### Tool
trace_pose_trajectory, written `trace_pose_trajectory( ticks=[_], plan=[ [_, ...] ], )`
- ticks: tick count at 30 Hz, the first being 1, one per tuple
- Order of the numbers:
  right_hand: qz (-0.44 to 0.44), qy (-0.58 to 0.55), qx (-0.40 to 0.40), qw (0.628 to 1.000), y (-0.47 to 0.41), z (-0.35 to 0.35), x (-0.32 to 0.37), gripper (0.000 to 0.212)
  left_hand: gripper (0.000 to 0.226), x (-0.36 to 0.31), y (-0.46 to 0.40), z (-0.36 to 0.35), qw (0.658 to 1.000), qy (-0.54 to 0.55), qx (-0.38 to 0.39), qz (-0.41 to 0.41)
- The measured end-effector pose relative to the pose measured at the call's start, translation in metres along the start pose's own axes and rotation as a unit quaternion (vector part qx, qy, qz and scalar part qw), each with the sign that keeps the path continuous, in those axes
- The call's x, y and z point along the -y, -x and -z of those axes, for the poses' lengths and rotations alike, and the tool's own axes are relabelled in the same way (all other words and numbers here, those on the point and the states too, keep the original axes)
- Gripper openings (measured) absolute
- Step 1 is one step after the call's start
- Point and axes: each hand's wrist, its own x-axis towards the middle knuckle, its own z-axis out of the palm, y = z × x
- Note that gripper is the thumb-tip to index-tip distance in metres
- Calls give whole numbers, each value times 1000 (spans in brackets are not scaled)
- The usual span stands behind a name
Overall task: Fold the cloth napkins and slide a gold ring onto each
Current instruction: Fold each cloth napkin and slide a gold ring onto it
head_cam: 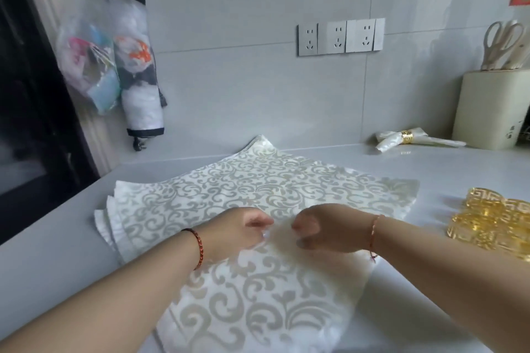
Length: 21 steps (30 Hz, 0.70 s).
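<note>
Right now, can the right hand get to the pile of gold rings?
Probably yes. The right hand is pinching the top napkin, and the gold rings lie just to its right on bare counter with nothing between. It would have to let go first.

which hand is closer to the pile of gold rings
Right. The right hand is over the middle of the top napkin, with the gold rings off to its right; the left hand is farther left.

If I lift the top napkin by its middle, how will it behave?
The top napkin will probably droop limply around the pinch; it already lies thin and flat on the stack. Its sheen suggests a slick weave, so it may slide off the napkins beneath. It looks light.
</note>
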Motion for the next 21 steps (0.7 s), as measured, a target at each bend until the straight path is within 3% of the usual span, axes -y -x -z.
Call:
trace_pose_trajectory(
  ticks=[4, 6, 8, 10, 14, 19, 21],
  plan=[
    [64, -17, -22, 998, 41, -15, 0, 49, 34, 19, 62, 11, 990, -98, 74, -64],
    [126, -42, -45, 990, 59, -21, 0, 52, 46, 25, 83, 10, 981, -148, 105, -76],
    [187, -61, -48, 979, 73, -25, 5, 57, 59, 31, 94, 2, 959, -244, 107, -101],
    [245, -56, -31, 967, 80, -29, 10, 61, 56, 31, 97, -9, 936, -319, 85, -121],
    [279, -58, -53, 957, 90, -32, 16, 52, 43, 23, 90, -18, 933, -336, 69, -109],
    [257, -140, -92, 952, 93, -32, 17, 27, 43, 20, 88, -20, 943, -308, 76, -99],
    [252, -144, -94, 952, 94, -32, 18, 28, 43, 20, 87, -20, 947, -298, 69, -98]
  ],
)
